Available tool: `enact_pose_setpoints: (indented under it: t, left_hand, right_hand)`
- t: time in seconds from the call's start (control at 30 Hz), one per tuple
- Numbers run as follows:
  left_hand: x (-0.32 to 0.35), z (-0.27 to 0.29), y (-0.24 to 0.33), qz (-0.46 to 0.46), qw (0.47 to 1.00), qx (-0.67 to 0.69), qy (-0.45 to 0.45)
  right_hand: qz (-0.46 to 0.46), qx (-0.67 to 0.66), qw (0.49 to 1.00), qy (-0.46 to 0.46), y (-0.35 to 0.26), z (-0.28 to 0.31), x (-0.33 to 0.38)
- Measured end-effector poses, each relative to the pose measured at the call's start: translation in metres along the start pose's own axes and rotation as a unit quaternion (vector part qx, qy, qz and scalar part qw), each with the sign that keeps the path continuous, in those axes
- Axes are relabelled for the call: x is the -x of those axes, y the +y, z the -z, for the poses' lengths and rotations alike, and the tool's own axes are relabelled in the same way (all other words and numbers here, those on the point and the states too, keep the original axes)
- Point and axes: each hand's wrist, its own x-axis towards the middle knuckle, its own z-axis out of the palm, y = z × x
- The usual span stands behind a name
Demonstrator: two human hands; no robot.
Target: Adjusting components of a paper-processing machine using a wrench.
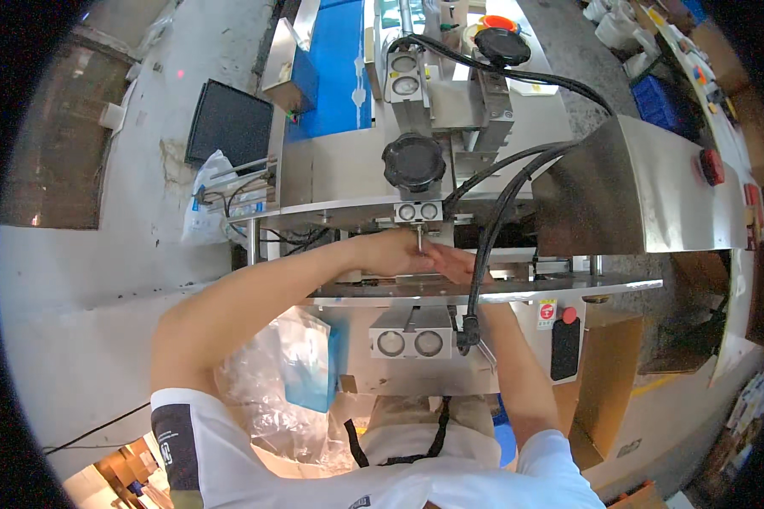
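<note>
Both my hands reach into the gap of a steel machine, between its upper plate [339,206] and a lower metal bar [382,297]. My left hand [396,253] comes in from the left, its back turned up and its fingertips out of sight. Against it lies my right hand [457,263], partly covered by black cables [488,246]; its fingers point left, the tips hidden. A thin metal rod [420,238] hangs down where the hands meet, below a small block with two round screws [418,211]. Whether either hand grips anything is hidden.
A black knob [413,162] sits above the hands, near a blue conveyor belt [337,68]. On the right stands a steel housing [641,187] with a red button [711,167]. Close to my body are a two-holed metal block [411,332] and a clear plastic bag [267,382].
</note>
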Motion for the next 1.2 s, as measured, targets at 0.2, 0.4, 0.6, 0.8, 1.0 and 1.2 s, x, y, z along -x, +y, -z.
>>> enact_pose_setpoints:
  t: [0.2,0.4,0.6,0.8,1.0,1.2]
  left_hand:
    - [-0.002,0.002,0.012,0.016,0.999,0.031,-0.027]
    - [0.016,0.013,0.033,0.070,0.994,0.077,-0.031]
    - [0.020,0.014,0.042,0.121,0.984,0.126,-0.031]
    - [0.016,0.010,0.024,0.042,0.998,-0.037,0.022]
    - [0.026,0.014,0.028,0.074,0.996,-0.047,0.027]
    - [0.024,0.016,0.052,0.098,0.994,-0.044,0.011]
  right_hand:
    - [0.041,0.202,0.971,-0.121,-0.001,0.024,-0.005]
    - [0.116,0.359,0.922,0.089,-0.046,0.004,0.030]
    - [0.120,0.331,0.923,0.156,-0.070,-0.028,0.049]
    - [0.056,0.351,0.929,0.107,-0.069,-0.016,0.051]
    - [-0.014,0.442,0.896,0.050,-0.096,-0.040,0.050]
    - [0.001,0.467,0.883,0.047,-0.105,-0.043,0.057]
